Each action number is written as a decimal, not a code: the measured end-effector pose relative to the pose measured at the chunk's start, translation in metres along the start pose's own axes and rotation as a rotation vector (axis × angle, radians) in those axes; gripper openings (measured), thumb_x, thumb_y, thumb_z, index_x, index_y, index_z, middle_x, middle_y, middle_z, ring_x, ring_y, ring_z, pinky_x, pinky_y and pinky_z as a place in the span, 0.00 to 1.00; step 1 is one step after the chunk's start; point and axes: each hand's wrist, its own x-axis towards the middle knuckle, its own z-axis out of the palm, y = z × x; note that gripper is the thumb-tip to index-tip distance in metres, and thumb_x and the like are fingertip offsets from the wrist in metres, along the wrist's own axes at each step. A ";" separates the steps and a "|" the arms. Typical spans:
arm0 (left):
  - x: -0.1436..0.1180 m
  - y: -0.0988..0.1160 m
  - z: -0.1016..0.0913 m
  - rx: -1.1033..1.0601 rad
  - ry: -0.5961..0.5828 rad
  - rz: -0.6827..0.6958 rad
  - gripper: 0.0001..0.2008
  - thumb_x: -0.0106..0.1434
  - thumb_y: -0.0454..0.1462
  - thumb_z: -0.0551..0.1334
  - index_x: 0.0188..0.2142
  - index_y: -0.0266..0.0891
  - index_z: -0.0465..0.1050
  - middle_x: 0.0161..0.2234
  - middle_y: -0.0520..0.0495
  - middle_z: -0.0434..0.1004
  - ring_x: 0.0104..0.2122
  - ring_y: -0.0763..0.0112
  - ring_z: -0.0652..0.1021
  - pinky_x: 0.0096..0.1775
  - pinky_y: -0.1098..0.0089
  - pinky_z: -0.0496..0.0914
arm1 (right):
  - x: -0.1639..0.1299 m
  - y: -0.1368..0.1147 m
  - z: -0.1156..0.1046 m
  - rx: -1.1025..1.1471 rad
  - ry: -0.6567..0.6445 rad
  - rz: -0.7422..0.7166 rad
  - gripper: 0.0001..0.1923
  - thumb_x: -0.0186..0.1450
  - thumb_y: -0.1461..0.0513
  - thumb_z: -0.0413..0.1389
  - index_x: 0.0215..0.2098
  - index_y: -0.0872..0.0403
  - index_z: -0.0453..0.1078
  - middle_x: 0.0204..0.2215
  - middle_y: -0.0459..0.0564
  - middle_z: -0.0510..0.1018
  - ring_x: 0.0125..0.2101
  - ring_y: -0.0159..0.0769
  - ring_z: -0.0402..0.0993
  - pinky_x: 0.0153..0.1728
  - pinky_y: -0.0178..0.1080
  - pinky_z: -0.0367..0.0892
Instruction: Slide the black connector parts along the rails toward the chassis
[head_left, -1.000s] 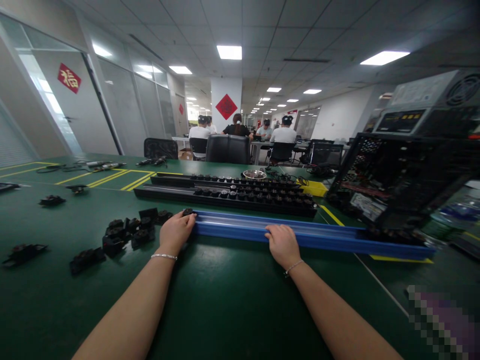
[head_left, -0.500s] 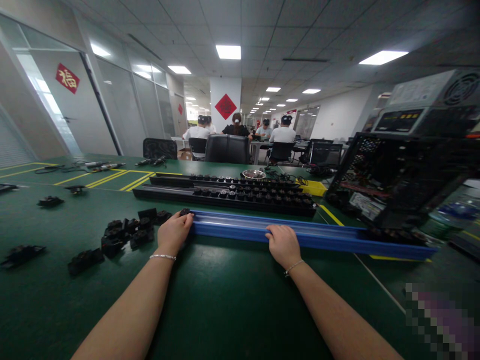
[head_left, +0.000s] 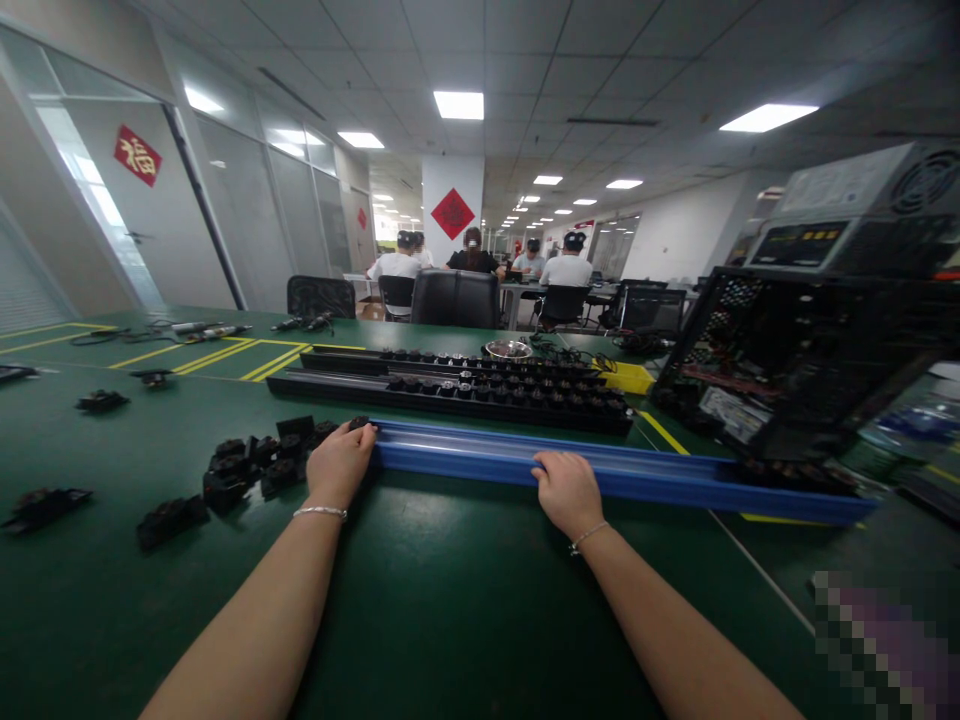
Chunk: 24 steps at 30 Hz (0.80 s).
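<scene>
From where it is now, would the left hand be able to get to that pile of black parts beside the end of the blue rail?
Probably yes. The left hand rests at the near end of the blue rail, and the pile of black parts lies just to its left on the green table, with nothing between them.

Bare green mat [head_left: 465,600] before blue rail [head_left: 645,478]

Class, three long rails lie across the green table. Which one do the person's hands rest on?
The blue rail, nearest the person. The left hand is at its end, the right hand at its middle; the two black rails lie behind, untouched.
</scene>
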 end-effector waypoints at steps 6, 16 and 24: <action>0.007 -0.017 -0.001 0.007 -0.011 -0.171 0.25 0.63 0.45 0.43 0.34 0.42 0.78 0.43 0.43 0.76 0.36 0.60 0.75 0.32 0.66 0.65 | 0.000 0.000 -0.001 0.001 -0.014 0.005 0.10 0.61 0.63 0.49 0.37 0.53 0.72 0.36 0.49 0.78 0.39 0.37 0.70 0.44 0.39 0.56; 0.009 -0.036 0.014 -0.030 0.370 -0.300 0.21 0.61 0.45 0.49 0.43 0.34 0.72 0.44 0.36 0.75 0.54 0.55 0.65 0.55 0.54 0.54 | 0.000 0.001 -0.004 -0.015 -0.050 0.003 0.10 0.62 0.62 0.50 0.37 0.53 0.71 0.38 0.49 0.77 0.39 0.37 0.69 0.44 0.39 0.56; 0.008 -0.037 0.017 -0.094 0.339 -0.474 0.25 0.60 0.42 0.49 0.51 0.27 0.66 0.53 0.29 0.66 0.60 0.51 0.55 0.57 0.45 0.47 | 0.000 0.002 -0.005 -0.010 -0.049 0.001 0.10 0.62 0.62 0.49 0.37 0.53 0.71 0.37 0.49 0.77 0.39 0.37 0.69 0.44 0.39 0.56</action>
